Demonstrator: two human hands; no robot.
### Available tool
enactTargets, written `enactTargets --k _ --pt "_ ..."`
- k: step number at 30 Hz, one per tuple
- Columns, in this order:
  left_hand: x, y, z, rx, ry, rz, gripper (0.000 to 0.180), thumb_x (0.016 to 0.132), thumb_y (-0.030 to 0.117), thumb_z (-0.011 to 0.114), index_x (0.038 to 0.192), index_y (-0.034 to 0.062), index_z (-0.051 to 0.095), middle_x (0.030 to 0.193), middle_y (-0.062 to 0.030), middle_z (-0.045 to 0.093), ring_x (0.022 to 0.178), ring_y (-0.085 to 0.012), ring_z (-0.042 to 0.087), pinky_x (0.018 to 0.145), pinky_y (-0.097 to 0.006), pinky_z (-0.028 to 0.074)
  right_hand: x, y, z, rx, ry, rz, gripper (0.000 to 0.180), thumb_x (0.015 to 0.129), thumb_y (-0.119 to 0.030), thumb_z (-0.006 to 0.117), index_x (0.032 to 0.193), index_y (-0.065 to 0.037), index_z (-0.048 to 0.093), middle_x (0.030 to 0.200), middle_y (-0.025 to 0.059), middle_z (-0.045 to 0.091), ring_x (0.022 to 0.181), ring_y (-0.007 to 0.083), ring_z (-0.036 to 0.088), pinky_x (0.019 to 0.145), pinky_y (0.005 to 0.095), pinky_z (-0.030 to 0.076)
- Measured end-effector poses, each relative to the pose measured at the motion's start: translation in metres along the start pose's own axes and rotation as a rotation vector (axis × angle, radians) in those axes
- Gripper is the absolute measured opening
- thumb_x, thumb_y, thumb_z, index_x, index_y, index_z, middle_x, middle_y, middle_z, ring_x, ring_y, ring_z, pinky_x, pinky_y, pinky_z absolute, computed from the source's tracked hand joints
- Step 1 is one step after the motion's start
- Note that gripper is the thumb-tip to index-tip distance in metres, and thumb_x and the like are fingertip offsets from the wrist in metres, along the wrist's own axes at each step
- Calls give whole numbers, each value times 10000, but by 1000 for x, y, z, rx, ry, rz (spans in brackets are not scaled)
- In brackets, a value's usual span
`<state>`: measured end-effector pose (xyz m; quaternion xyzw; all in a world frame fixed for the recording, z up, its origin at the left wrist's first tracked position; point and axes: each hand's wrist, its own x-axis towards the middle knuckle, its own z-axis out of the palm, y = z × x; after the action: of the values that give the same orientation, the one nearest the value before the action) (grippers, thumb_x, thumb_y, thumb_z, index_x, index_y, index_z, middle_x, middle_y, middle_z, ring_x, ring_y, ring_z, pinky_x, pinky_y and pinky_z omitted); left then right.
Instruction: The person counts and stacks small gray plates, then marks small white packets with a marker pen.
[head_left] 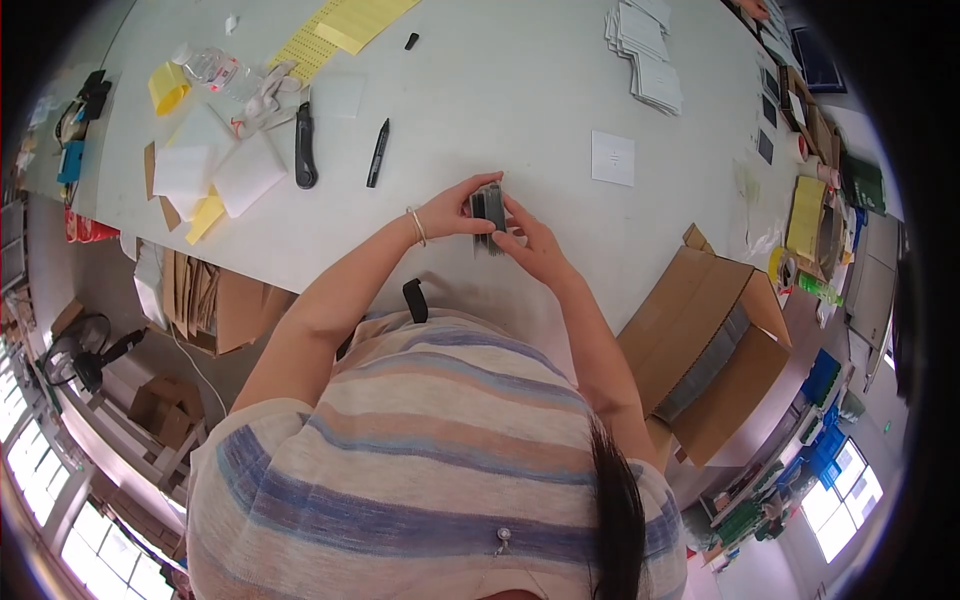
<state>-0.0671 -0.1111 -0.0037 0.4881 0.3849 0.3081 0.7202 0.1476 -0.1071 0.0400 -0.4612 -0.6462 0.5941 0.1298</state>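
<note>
Close in front of my body, both hands grip a small stack of thin dark rectangular pieces; their exact kind is too small to tell. My left hand, with a bracelet at the wrist, closes round the stack's left side. On the opposite side the fingers and thumb of my right hand press against it. To the right of the hands lies a single white card on the pale table. A black marker pen and a black utility knife rest left of them.
Piles of white packets lie at the far right. White foam sheets, a clear plastic bottle and yellow sheets occupy the left side. An open cardboard box stands by my right arm; another carton stands below the table's left edge.
</note>
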Motion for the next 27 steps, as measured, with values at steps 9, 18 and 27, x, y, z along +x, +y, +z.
enactTargets --k 9,18,27 --pt "-4 -3 -2 67 -10 -66 667 774 145 712 1360 120 395 1297 -26 460 1078 -111 505 861 -268 476 53 58 -83 -696 727 -188 595 821 -328 663 1308 -41 477 1214 172 560 1152 331 481 963 438 385" --pt "-6 1 2 80 -8 -97 663 780 129 705 1365 126 393 1279 -26 471 1029 -102 513 867 -263 466 58 41 -113 -787 636 393 783 671 -414 746 1306 -74 440 1235 249 500 1149 403 447 947 459 388" --pt "4 -7 -9 154 26 83 714 770 128 718 1388 124 360 1296 -48 448 1063 -138 502 880 -286 466 15 29 -7 183 292 150 528 788 -215 703 1257 -62 514 1064 70 587 938 157 560 846 289 454"
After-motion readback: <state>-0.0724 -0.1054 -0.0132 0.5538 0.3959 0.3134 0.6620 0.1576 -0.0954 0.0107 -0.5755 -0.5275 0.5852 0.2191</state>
